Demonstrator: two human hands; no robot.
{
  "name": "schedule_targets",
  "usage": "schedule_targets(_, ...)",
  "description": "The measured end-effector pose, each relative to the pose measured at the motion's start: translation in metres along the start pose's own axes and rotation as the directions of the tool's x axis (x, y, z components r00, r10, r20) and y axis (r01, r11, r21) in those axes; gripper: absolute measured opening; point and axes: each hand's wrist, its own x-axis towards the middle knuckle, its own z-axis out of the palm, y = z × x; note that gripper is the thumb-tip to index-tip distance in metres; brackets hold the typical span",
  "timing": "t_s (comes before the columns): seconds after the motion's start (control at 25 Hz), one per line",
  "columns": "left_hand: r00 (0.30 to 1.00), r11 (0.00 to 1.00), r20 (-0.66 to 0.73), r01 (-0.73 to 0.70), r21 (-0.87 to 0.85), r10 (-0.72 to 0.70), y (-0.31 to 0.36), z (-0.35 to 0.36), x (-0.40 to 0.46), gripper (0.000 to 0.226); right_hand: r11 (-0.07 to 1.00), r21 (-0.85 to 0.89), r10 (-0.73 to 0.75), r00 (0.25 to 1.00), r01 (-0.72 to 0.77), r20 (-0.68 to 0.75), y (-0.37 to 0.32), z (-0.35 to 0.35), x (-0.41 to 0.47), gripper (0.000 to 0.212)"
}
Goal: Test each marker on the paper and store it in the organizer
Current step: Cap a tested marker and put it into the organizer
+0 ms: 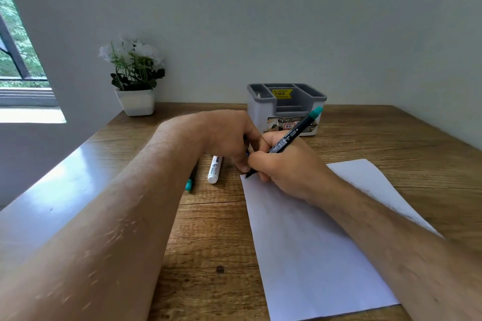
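Note:
My right hand point(284, 164) grips a black marker point(294, 133) with a teal end, its tip touching the far left corner of the white paper point(307, 242). My left hand point(229, 135) is curled just left of that tip, fingers closed near the paper's corner; a small dark blue piece shows between its fingers, too hidden to name. A white marker point(215, 169) lies on the table left of the paper. Another dark marker with a teal end point(188, 184) lies partly under my left forearm. The grey and white organizer point(287, 101) stands beyond my hands.
A white pot with white flowers point(135, 81) stands at the table's far left corner by the wall. The wooden table point(208, 242) ends at a wall behind and a window on the left. The organizer carries a yellow price sticker.

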Motion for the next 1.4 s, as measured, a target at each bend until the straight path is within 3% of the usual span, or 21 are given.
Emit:
schedule_targets(0.24, 1.0, 1.0, 0.002, 0.016, 0.003, -0.016, 0.0, 0.0, 0.002, 0.044, 0.997, -0.068, 0.025, 1.0, -0.025, 0.001, -0.004, 0.001, -0.002, 0.018)
schedule_targets(0.72, 1.0, 1.0, -0.006, 0.025, -0.016, -0.025, 0.005, 0.001, 0.0, 0.035, 0.999, -0.029, 0.021, 1.0, -0.021, 0.016, -0.004, 0.0, -0.002, 0.024)
schedule_targets(1.0, 0.999, 0.999, 0.008, 0.039, 0.001, -0.039, 0.005, 0.001, -0.002, 0.048, 0.999, -0.039, 0.02, 1.0, -0.02, 0.009, -0.003, 0.0, -0.001, 0.021)
schedule_targets(1.4, 0.999, 0.999, -0.003, 0.041, -0.018, -0.041, 0.009, 0.002, -0.004, 0.037, 0.998, -0.061, 0.0, 1.0, -0.001, -0.012, -0.003, 0.001, -0.003, 0.02)
